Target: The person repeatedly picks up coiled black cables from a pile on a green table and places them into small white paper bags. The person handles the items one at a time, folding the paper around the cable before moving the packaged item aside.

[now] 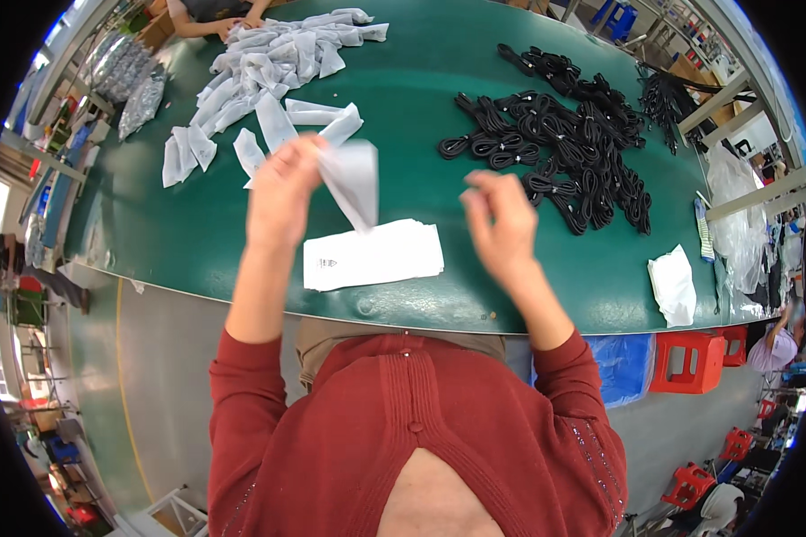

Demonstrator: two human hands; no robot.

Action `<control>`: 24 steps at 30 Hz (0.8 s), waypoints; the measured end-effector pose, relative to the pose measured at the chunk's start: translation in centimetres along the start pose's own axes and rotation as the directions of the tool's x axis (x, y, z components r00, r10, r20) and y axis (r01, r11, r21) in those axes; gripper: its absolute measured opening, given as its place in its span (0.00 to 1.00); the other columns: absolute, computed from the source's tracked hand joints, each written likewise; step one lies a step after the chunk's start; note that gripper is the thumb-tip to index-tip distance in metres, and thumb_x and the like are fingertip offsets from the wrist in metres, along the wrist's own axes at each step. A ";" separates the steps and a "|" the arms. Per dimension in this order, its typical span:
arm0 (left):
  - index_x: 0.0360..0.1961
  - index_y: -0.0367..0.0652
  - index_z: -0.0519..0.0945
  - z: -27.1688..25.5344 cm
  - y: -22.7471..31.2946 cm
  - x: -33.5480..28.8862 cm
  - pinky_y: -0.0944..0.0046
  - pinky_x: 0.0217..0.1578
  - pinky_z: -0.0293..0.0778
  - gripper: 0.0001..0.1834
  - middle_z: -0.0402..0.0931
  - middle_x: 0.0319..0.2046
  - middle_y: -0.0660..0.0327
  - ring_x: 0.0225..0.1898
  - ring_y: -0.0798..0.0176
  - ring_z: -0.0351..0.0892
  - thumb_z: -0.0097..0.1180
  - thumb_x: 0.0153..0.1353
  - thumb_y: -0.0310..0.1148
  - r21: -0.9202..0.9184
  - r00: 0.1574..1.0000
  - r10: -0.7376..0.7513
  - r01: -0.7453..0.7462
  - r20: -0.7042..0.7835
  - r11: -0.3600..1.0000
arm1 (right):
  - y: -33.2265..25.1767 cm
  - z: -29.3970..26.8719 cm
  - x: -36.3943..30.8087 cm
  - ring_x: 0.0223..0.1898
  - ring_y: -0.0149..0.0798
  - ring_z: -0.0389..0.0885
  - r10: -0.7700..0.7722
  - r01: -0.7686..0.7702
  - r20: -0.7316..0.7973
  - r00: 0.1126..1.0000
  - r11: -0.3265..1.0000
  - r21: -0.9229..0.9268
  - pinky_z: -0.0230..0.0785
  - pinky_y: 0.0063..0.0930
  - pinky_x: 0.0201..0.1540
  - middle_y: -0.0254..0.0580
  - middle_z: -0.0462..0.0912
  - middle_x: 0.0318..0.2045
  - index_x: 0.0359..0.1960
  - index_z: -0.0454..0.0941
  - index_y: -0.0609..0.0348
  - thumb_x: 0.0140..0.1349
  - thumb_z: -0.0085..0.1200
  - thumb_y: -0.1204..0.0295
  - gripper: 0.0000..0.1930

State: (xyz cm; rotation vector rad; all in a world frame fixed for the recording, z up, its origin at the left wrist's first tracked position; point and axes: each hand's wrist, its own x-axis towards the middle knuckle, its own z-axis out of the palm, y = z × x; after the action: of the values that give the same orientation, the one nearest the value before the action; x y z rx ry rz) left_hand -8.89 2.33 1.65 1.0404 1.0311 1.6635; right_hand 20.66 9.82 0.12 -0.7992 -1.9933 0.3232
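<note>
My left hand pinches the corner of a translucent white plastic bag, which hangs slightly blurred over the green table. Just below it lies a flat stack of white bags with small dark print. To the right, my right hand is raised above the table, thumb and fingers apart and nothing seen in them. Closest beyond that hand is a pile of coiled black cables, each bundled with a tie. Several filled white bags lie heaped at the far left, a few of them just beyond my left hand.
The green table curves around in front of me. At its right lie another white bag pile and clear plastic sheeting. Another person's hands touch the far end of the bag heap. Red stools stand below right.
</note>
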 end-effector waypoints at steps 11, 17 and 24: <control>0.38 0.41 0.81 4.7 -5.3 -5.4 0.62 0.38 0.75 0.12 0.77 0.38 0.59 0.40 0.59 0.77 0.68 0.53 0.26 0.744 0.923 0.122 -0.368 0.365 0.558 | 10.6 -3.2 -3.0 0.29 0.59 0.82 0.363 -0.227 0.076 0.929 0.719 -0.657 0.76 0.47 0.28 0.58 0.77 0.34 0.41 0.76 0.58 0.68 0.54 0.58 0.15; 0.34 0.40 0.80 6.5 -8.1 -7.5 0.58 0.41 0.73 0.10 0.74 0.32 0.59 0.37 0.54 0.76 0.68 0.52 0.28 0.836 0.931 0.109 -0.361 0.348 0.413 | 5.5 -3.7 -3.7 0.41 0.55 0.82 0.372 -0.357 0.075 0.925 0.920 -0.160 0.75 0.41 0.43 0.56 0.80 0.46 0.64 0.66 0.58 0.63 0.54 0.78 0.26; 0.33 0.37 0.79 6.7 -7.9 -7.4 0.65 0.35 0.72 0.04 0.76 0.29 0.59 0.31 0.62 0.75 0.62 0.58 0.23 0.778 0.986 -0.011 -0.122 0.164 0.616 | -0.3 -2.0 -5.4 0.30 0.47 0.78 0.031 -0.070 0.265 0.964 0.988 0.141 0.71 0.35 0.34 0.46 0.78 0.33 0.56 0.76 0.59 0.58 0.58 0.80 0.22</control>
State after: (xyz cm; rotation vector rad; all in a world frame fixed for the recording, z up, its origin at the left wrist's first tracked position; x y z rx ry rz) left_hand 1.20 -1.41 -5.18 1.7509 1.7061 1.1067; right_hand 24.13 5.95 -2.30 -0.7432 -2.1658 0.6289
